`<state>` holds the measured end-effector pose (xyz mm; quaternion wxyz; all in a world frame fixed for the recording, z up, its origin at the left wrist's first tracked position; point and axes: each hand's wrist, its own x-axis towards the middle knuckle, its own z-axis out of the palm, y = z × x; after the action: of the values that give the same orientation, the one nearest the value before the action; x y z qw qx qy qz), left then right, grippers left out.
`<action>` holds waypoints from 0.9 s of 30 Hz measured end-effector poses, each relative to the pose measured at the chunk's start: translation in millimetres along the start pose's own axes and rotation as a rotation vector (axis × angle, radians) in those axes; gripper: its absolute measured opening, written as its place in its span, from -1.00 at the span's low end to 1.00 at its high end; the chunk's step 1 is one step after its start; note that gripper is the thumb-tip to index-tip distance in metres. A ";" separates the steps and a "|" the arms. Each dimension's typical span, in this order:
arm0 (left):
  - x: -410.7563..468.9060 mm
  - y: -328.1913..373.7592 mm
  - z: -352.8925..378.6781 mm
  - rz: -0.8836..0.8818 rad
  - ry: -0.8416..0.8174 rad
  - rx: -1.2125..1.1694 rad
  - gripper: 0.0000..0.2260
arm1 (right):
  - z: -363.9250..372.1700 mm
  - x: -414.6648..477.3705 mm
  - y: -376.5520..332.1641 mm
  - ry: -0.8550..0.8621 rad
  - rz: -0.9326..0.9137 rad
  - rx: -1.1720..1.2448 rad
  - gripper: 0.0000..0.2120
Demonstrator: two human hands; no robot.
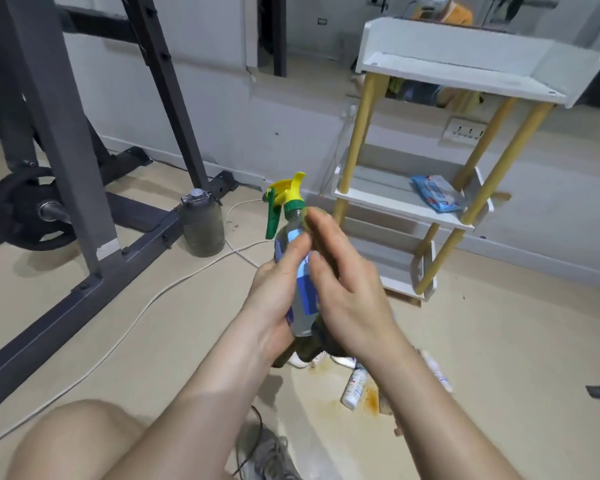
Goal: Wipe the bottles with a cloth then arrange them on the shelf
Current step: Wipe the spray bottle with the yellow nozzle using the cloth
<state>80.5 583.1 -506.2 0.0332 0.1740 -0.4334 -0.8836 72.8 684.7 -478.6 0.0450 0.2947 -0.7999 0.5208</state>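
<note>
1. Beige floor underlay the scene; the white shelf [402, 210] stood beyond, rightward of both hands.
2. Left hand [274, 299] gripped the spray bottle [285, 240], nozzle end tilted away.
3. Right hand [350, 296], nearer the shelf, pressed the cloth [309, 351] against it with straight fingers.

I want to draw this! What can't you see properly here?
Head view:
Bottle label: the left hand and right hand cover it.
Cloth: mostly under the right hand.
Small bottles on the floor: the right forearm hides some; count unclear.
Packet on the shelf: print too blurred to read.
</note>
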 end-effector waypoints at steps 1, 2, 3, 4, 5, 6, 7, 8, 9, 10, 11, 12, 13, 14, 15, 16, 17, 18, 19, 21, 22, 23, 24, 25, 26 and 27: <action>-1.9 -1.0 1.7 -0.026 -0.021 0.003 -0.65 | -5.0 4.1 3.3 -0.013 0.038 -0.013 -0.54; -5.8 -0.4 4.9 -0.054 -0.060 -0.009 -0.64 | -10.6 10.7 5.9 -0.030 0.096 -0.010 -0.55; -8.8 0.7 5.9 -0.074 -0.096 -0.015 -0.63 | -17.2 18.5 5.7 -0.034 0.161 0.036 -0.54; -11.4 1.8 7.5 -0.078 -0.128 -0.013 -0.64 | -24.1 26.8 4.9 -0.002 0.227 0.118 -0.54; -12.2 1.9 8.6 -0.065 -0.150 0.002 -0.68 | -30.4 33.9 3.4 0.059 0.288 0.215 -0.56; -12.3 2.1 10.2 -0.046 -0.164 0.026 -0.70 | -34.5 37.1 3.3 0.123 0.356 0.317 -0.60; -12.1 2.1 12.0 -0.019 -0.173 0.053 -0.67 | -36.7 34.9 4.9 0.172 0.408 0.408 -0.66; -11.9 1.9 14.4 -0.021 -0.197 0.064 -0.62 | -36.0 31.3 7.3 0.219 0.431 0.459 -0.71; -10.6 1.5 17.4 -0.044 -0.235 0.054 -0.60 | -34.0 25.8 10.6 0.279 0.417 0.477 -0.75; -10.5 1.7 21.8 -0.062 -0.264 0.053 -0.60 | -32.3 18.9 14.2 0.345 0.392 0.471 -0.74; -8.0 1.1 25.6 -0.070 -0.276 0.081 -0.59 | -32.8 10.2 17.1 0.397 0.344 0.430 -0.73; -6.1 0.0 31.4 -0.071 -0.275 0.124 -0.58 | -34.4 3.0 20.8 0.435 0.284 0.351 -0.69; -4.3 -2.0 37.1 -0.054 -0.256 0.177 -0.58 | -35.8 -4.3 22.8 0.451 0.221 0.253 -0.63; -2.5 -5.9 43.5 -0.026 -0.225 0.237 -0.62 | -35.6 -10.6 23.9 0.449 0.141 0.147 -0.58; 0.6 -11.5 48.7 0.024 -0.186 0.304 -0.72 | -33.4 -17.8 22.8 0.418 0.035 0.036 -0.55; 3.7 -17.6 53.4 0.081 -0.148 0.361 -0.82 | -29.3 -24.7 22.0 0.371 -0.066 -0.051 -0.52; 4.9 -23.4 57.6 0.141 -0.103 0.423 -0.84 | -27.3 -29.3 24.3 0.329 -0.120 -0.091 -0.50; 5.3 -29.4 59.9 0.187 -0.061 0.482 -0.80 | -30.3 -28.5 28.9 0.304 -0.126 -0.088 -0.50; 4.8 -34.8 60.7 0.215 -0.037 0.568 -0.68 | -37.2 -21.9 33.5 0.307 -0.078 -0.049 -0.52; -2.9 -43.3 61.7 0.277 -0.019 0.765 -0.44 | -57.1 -1.5 39.4 0.366 0.119 0.098 -0.55; -7.7 -46.4 63.8 0.322 -0.014 0.854 -0.38 | -69.1 9.4 40.4 0.402 0.228 0.214 -0.55; -12.0 -48.3 66.8 0.363 -0.004 0.924 -0.37 | -77.7 16.6 40.1 0.423 0.312 0.329 -0.54; -15.6 -48.8 70.7 0.391 0.002 0.961 -0.39 | -80.8 16.6 37.9 0.431 0.340 0.367 -0.54; -15.5 -48.4 73.9 0.393 0.018 0.966 -0.40 | -78.8 10.5 33.2 0.422 0.321 0.316 -0.54; -14.8 -46.1 76.8 0.372 0.039 0.930 -0.40 | -72.4 -0.2 28.5 0.401 0.277 0.237 -0.55; -11.7 -43.9 77.5 0.340 0.060 0.875 -0.37 | -64.1 -13.1 23.8 0.365 0.213 0.158 -0.54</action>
<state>69.4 671.3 -493.3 0.1137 0.1236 -0.7864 -0.5945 56.2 752.1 -473.6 0.1105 0.1119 -0.7617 0.6286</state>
